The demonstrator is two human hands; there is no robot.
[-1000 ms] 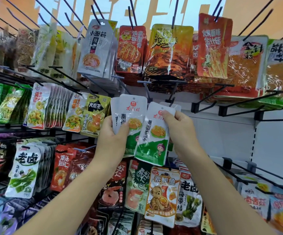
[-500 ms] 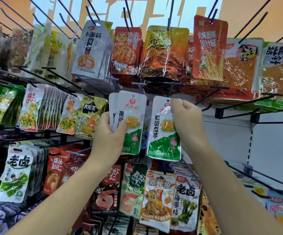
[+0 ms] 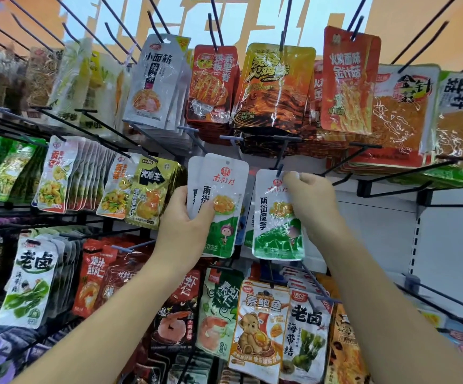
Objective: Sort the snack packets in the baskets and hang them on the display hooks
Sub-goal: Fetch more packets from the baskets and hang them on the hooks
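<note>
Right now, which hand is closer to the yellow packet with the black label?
Left. The left hand is just right of the yellow packet; the right hand is farther right.

- The left hand (image 3: 182,231) gripped a fanned stack of white-and-green plastic snack packets (image 3: 224,187).
- The right hand (image 3: 313,200) pinched the top of a single white-and-green packet (image 3: 274,225), held at the tip of a black wire hook (image 3: 279,169).

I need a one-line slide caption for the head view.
Right hand holds a white-green packet at a hook tip; left hand holds spare packets.
</note>
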